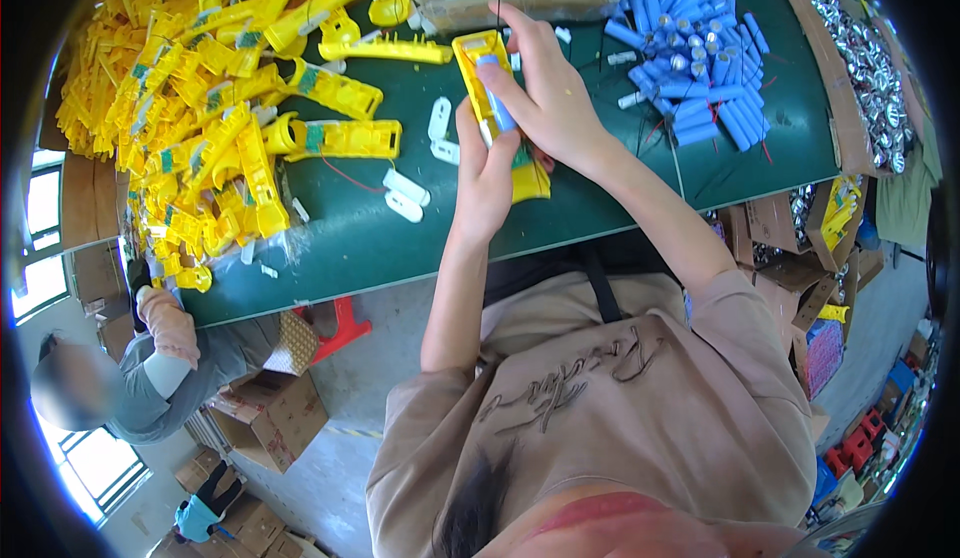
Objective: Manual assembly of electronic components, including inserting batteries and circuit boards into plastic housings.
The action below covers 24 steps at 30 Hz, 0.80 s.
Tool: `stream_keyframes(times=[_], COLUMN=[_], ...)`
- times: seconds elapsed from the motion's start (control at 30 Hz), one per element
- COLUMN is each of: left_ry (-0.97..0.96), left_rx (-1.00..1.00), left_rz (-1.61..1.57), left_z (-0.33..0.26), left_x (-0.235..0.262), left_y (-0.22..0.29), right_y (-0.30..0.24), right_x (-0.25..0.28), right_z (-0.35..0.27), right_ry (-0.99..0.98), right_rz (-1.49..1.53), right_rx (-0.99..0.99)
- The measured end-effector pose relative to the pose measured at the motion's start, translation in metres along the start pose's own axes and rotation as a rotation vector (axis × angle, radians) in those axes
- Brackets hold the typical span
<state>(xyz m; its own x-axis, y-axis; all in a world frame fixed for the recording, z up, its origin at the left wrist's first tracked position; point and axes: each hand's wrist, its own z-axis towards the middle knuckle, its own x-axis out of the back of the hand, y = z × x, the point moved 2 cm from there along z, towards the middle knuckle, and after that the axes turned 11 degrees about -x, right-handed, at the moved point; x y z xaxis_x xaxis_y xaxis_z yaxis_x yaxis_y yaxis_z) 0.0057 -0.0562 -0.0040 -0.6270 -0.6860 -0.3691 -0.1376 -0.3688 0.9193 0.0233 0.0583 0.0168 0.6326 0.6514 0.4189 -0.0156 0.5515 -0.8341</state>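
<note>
Within your left hand point(487, 180) sits the gripped yellow housing point(472, 74); your right hand point(548, 93) has its thumb on the blue cell point(500, 110), grip unclear. You appear to be seating it; next, press evenly.

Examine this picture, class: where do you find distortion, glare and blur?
Head view: the lower-left window slants near the rim; head view: its panes glare white; head view: a co-worker's head is blurred, while the right hand looks clear.

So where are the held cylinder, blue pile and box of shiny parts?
Held cylinder point(500, 110), head view: lower part.
Blue pile point(690, 89), head view: middle.
Box of shiny parts point(828, 73), head view: left wall.
</note>
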Motion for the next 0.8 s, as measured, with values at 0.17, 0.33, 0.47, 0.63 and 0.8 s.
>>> stream_keyframes(times=[0.17, 0.33, 0.47, 0.63, 0.8], left_ry=[-0.019, -0.088, -0.165, -0.129, -0.222], left_rx=[0.013, 0.063, -0.008, -0.032, -0.069], left_rz=[0.101, 0.185, 0.152, 0.146, 0.196], left_z=[0.012, 0.043, 0.047, 0.040, 0.040], left_x=[0.033, 0.048, 0.048, 0.062, 0.060], left_y=[0.024, 0.038, 0.034, 0.033, 0.030], right_y=[-0.007, 0.064, 0.080, 0.079, 0.100], right_x=[0.067, 0.081, 0.041, -0.007, -0.030], right_z=[0.062, 0.164, 0.193, 0.194, 0.187], right_ry=[-0.228, -0.444, -0.514, -0.689, -0.409], right_rz=[-0.121, -0.743, -0.708, -0.741, -0.794], right_rx=[-0.036, 0.275, 0.247, 0.115, 0.222])
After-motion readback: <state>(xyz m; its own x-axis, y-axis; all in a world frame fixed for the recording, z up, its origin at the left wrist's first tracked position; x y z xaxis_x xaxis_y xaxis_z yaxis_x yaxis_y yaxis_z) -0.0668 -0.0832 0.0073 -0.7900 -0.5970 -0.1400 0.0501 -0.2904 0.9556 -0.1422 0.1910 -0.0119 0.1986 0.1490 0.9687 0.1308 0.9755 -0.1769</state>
